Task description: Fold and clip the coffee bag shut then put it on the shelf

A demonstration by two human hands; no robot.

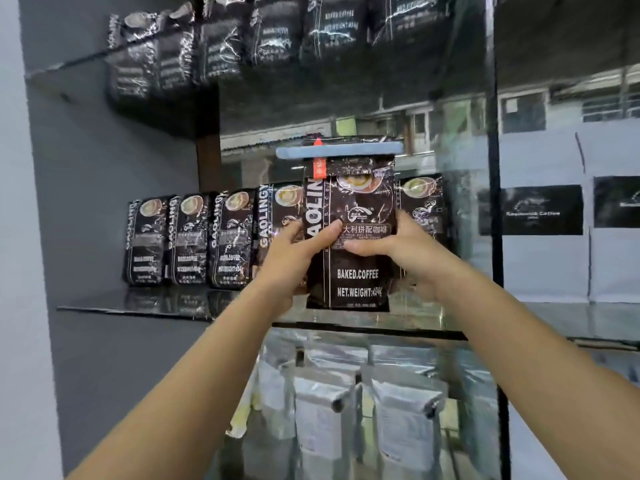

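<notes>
A dark brown coffee bag (pixel 356 271) with white lettering stands upright at the front of the middle glass shelf (pixel 138 311). Its top is folded over and held by a long blue-grey clip (pixel 339 149) that sticks out on both sides. My left hand (pixel 294 258) grips the bag's left side, thumb across the front. My right hand (pixel 405 251) grips the right side, thumb also on the front. The bag's bottom edge sits at or just above the shelf surface; I cannot tell if it touches.
A row of matching coffee bags (pixel 187 237) lines the back of the same shelf, with one more (pixel 420 202) behind my right hand. More dark bags (pixel 221 39) fill the top shelf. Silver pouches (pixel 325 417) stand on the shelf below. A grey wall (pixel 104 202) closes the left side.
</notes>
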